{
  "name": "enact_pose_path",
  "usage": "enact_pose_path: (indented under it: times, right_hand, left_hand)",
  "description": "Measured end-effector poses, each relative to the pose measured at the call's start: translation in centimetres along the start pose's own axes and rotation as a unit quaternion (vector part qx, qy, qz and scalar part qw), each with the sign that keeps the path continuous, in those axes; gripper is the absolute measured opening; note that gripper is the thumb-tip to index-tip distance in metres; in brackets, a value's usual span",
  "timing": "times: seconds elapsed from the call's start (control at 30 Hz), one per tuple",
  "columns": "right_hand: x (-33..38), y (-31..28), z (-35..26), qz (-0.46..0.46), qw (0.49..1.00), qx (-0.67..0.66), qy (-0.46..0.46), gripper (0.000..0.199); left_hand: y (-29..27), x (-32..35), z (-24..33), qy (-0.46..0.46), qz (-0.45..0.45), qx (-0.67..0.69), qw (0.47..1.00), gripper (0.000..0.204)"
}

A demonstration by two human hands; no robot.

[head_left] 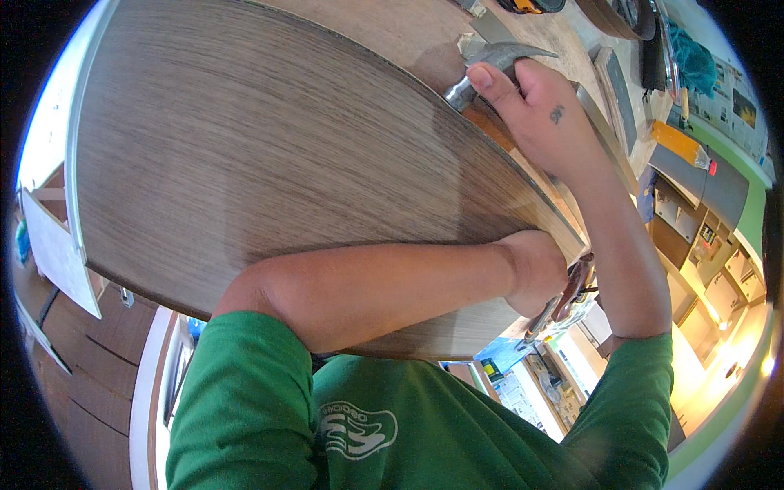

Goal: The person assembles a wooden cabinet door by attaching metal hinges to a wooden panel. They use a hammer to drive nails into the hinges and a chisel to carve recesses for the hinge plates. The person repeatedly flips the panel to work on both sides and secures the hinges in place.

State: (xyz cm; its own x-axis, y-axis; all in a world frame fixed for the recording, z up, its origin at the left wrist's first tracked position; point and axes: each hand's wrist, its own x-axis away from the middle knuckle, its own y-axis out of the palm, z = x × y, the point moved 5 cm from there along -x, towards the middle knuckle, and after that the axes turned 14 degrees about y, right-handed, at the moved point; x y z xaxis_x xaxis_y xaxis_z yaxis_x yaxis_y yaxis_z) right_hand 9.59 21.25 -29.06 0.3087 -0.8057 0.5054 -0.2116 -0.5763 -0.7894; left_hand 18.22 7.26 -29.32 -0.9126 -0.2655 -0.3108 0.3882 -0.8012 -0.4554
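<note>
A claw hammer [502, 56] is in my right hand [549, 110], gripped close around its metal head with the thumb lying along it. The hammer's claw points right, and its striking face is at the panel's far right edge. My left forearm lies across a large wood-grain panel [269, 147]. At the panel's right edge, my left hand [539, 265] bends over the side, its fingers hidden. Just right of that hand is a tool with reddish-brown handles [578, 284], partly covered. Thin wooden strips [543, 175] run along below the panel's edge.
Beyond the panel lies a wooden work surface [384, 37] with a grey-faced block [614, 86]. A yellow-orange object [682, 145] and open wooden cabinets [714, 278] are at the right. White panels [61, 245] stand on the brown floor [90, 367] at the left.
</note>
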Motion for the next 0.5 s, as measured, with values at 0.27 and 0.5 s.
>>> enact_pose_path:
  times: [0.27,0.5]
  right_hand:
    - [0.4,-0.1,2.1,-0.023,0.998,0.030,0.040,0.071]
    - [1.4,-0.4,3.7,-0.026,0.998,0.007,0.051,0.069]
  left_hand:
    - [0.0,0.2,-0.1,-0.009,-0.003,0.002,1.000,0.032]
    - [-0.3,0.2,0.0,-0.010,-0.023,0.006,1.000,0.032]
